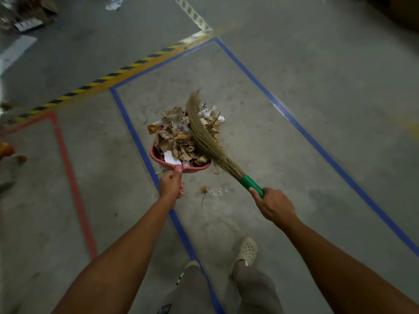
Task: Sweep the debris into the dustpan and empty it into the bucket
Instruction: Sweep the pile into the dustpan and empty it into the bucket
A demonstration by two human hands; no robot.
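Left hand (171, 184) has its fingers wrapped on the pink dustpan (156, 156) handle, holding it low as a catcher. Right hand (275, 203) grips the broom (209, 141), bristles pinning debris (181, 134) piled inside. No bucket in view.

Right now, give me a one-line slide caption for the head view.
Left hand holds a pink dustpan heaped with debris while the right hand holds the broom across it.

Can't see inside of dustpan (154, 155) under debris (179, 134) | can't see most of its handle inside left grip (171, 184) | can't tell blurry, cut-off orange thing (4, 149) | can't tell tiny bits (215, 191)
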